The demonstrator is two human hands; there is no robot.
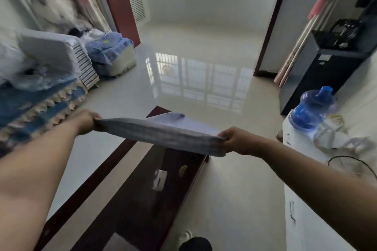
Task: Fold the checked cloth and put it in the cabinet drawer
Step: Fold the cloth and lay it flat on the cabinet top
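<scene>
I hold the checked cloth (163, 132), a grey-blue cloth in a flat folded band, stretched out in the air between both hands. My left hand (86, 121) grips its left end and my right hand (237, 140) grips its right end. The cloth hangs above the far end of a dark red-brown low table (142, 199). A white cabinet (302, 220) with small handles on its front stands at the right, below my right forearm. Its drawers look closed.
A blue water bottle (312, 108) and clear plastic wrap lie on the white cabinet top, with a black cable. A black water dispenser (318, 75) stands behind. At the left are a sofa with a blue patterned cover (34, 112) and bundles. Glossy tiled floor (204, 71) stretches ahead.
</scene>
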